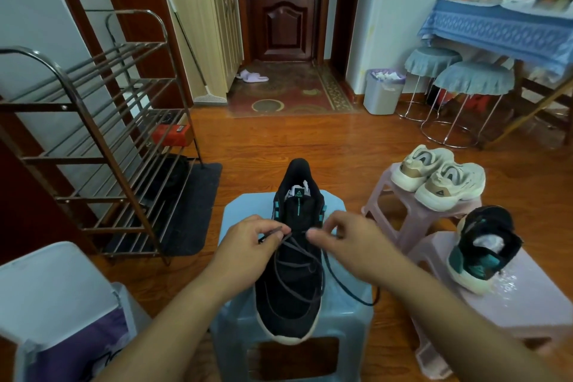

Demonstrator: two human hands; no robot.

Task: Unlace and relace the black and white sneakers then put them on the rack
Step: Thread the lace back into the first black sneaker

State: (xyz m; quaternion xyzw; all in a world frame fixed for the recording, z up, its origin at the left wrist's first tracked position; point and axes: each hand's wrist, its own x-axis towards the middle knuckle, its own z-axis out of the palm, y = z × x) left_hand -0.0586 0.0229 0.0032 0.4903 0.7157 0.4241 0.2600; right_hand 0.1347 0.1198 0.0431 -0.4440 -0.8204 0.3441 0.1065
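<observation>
The rack (102,139) stands far left of the left hand (248,245), with bare floor (310,139) ahead. The sneaker (294,273) sits on the stool (350,313) between both hands. Each hand, left and right hand (350,242), pinches the lace (297,257).

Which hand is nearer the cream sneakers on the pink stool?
Right. The right hand works the lace at the black sneaker's right side, below-left of the cream sneakers; the left hand pinches a lace end across the shoe, farther away.

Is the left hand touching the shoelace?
Touching. The head view shows the left hand pinching the lace end between thumb and fingers above the black shoe.
</observation>
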